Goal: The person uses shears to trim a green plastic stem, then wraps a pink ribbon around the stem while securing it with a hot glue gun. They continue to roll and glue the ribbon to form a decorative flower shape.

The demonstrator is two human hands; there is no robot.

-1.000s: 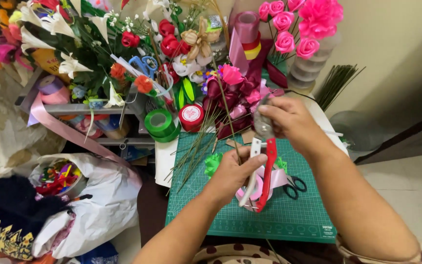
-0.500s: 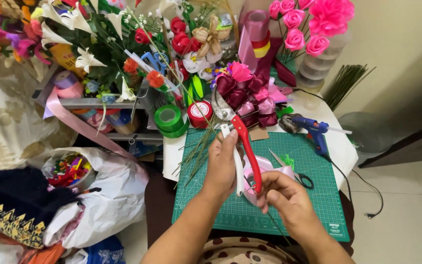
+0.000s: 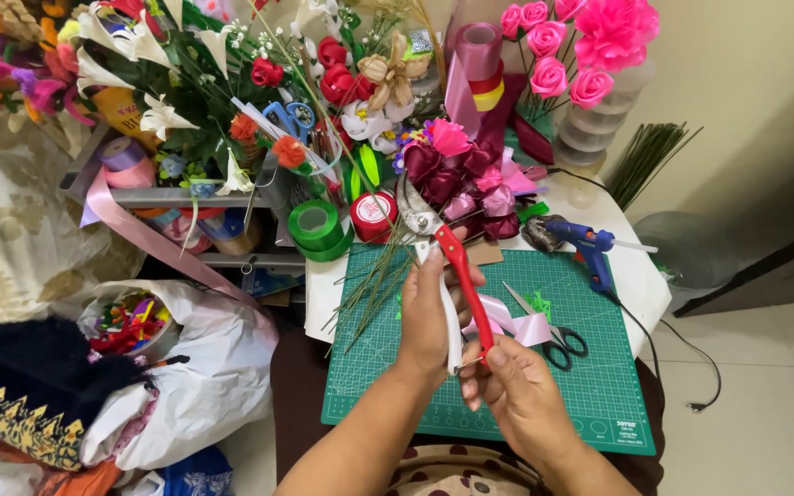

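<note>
the left hand is wrapped around the red-handled pruning shears, held blades-up above the green cutting mat. the right hand pinches the lower handle ends, beside black scissors lying on the mat.

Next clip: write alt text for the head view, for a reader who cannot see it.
Both hands, left hand and right hand, hold red-handled pruning shears above a green cutting mat. Scissors, a blue glue gun and ribbon flowers lie around.

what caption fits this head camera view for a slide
Both hands, left and right, hold red-handled pruning shears over a green cutting mat beside ribbon flowers.
</note>
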